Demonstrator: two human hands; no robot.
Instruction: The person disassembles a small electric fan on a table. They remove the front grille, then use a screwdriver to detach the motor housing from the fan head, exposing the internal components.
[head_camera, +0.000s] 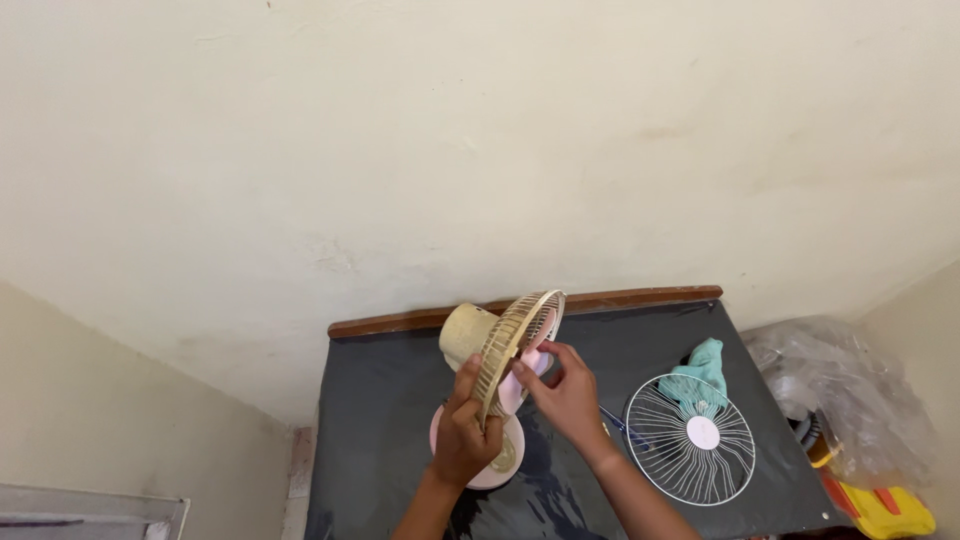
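My left hand (465, 432) has a closed grip on the near rim of the rear guard (515, 345) of the small table fan (478, 345), which stands on the dark worktop (390, 400) near its far left. My right hand (568, 395) pinches the pink blades (528, 368) at the hub, fingers closed. The detached white front grille (690, 438) lies flat to the right, well apart, touching a teal cloth (702, 368).

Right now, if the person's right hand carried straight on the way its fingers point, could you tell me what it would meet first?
The right hand points left and slightly up, its fingertips already at the pink fan blade inside the yellowed plastic rear grille. It would probably press into that blade first, though depth is unclear.
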